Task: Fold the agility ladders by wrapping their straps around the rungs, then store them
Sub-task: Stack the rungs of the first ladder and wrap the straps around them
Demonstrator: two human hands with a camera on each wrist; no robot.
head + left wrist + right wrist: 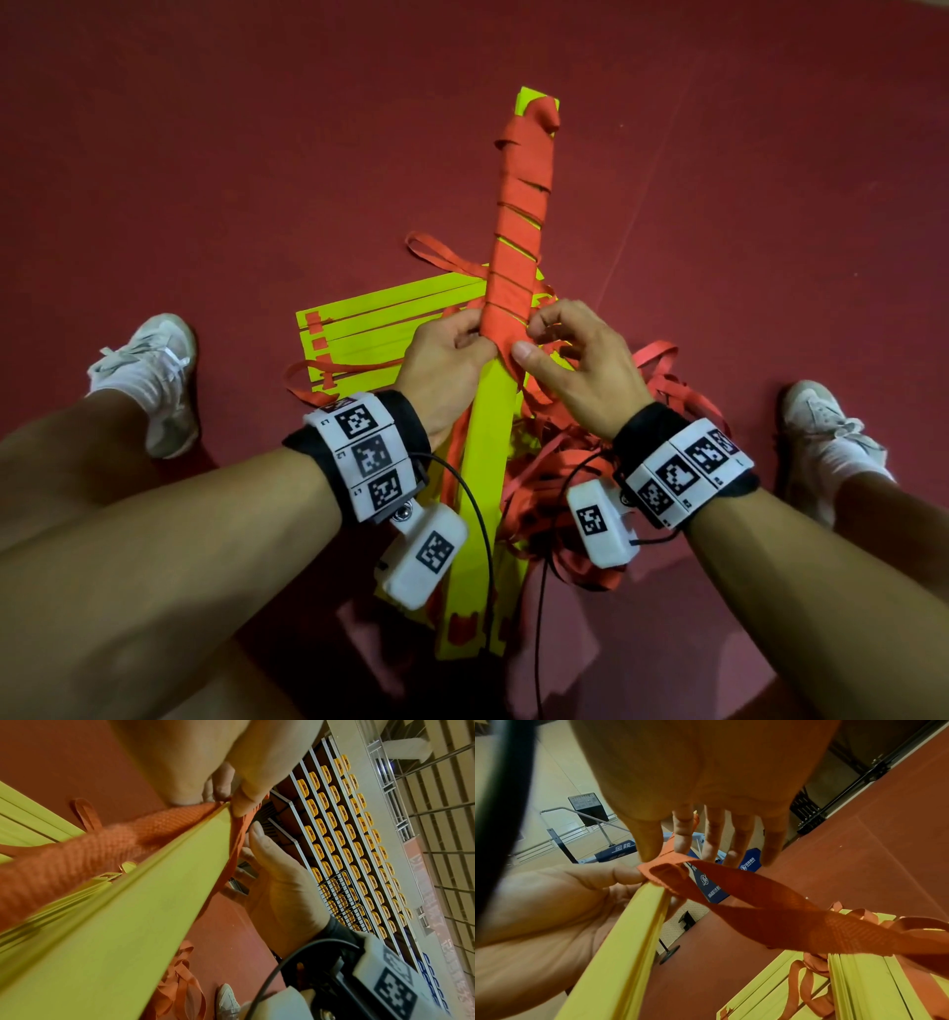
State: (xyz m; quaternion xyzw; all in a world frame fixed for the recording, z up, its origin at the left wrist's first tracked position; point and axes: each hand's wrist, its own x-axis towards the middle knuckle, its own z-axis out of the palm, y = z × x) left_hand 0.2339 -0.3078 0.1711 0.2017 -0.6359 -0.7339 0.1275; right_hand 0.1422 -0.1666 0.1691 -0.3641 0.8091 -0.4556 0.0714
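A bundle of yellow rungs (488, 462) points away from me over the red floor. Its far half is wound in red-orange strap (518, 231). My left hand (462, 339) grips the bundle just below the last turn, thumb on the strap's edge (246, 801). My right hand (536, 336) pinches the strap (757, 902) between thumb and forefinger right beside the rungs (618, 953). From there the strap trails down into a loose tangle (590, 462) on the right. The bundle's near end (472, 637) shows its slots.
A second set of yellow rungs (369, 329) lies flat on the floor under my hands, its straps looped out to the left (308, 375). My shoes (154, 380) (821, 437) and bare legs flank the work. Stadium seats (347, 841) stand far off.
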